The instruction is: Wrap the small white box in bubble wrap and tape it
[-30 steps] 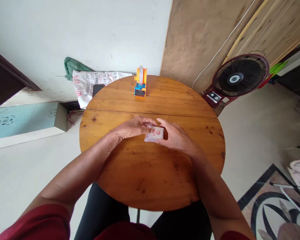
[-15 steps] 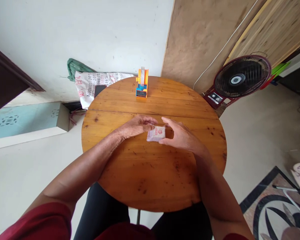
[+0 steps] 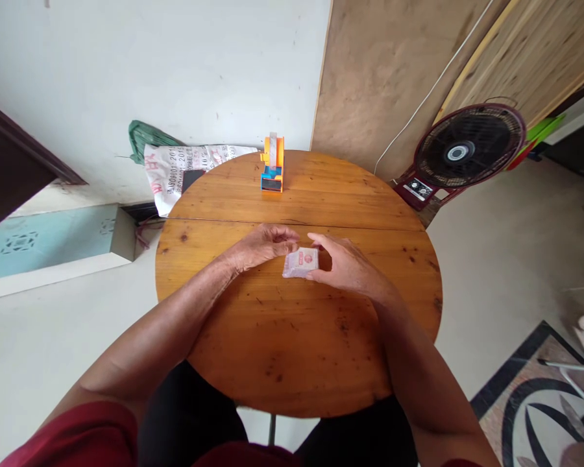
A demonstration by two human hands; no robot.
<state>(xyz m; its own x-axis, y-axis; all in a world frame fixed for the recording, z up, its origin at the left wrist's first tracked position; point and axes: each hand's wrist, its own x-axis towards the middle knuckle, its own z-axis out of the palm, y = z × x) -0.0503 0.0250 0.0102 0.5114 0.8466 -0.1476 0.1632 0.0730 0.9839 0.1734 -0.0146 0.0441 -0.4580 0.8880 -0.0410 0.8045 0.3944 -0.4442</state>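
A small white pack (image 3: pixel 302 261) with red print, wrapped in shiny clear plastic, is at the middle of the round wooden table (image 3: pixel 282 337). Its exact kind does not show. My left hand (image 3: pixel 267 246) comes from the left, with thumb and fingertips closed at the pack's far left corner. Curved around the right end is my right hand (image 3: pixel 343 263), its thumb at the near corner and its fingers at the far one. Parts of the pack's edges are hidden by the fingertips.
An orange and blue tape dispenser (image 3: pixel 273 165) with a clear roll stands near the table's far edge. Beyond the edge at left lies a printed white sack (image 3: pixel 168 172). A dark red fan (image 3: pixel 460 152) stands past the right side, before a wooden panel (image 3: pixel 370 78).
My right fingers have closed in nearer to the far side of the pack. My left hand stays at its left corner. The whole view has shifted slightly.
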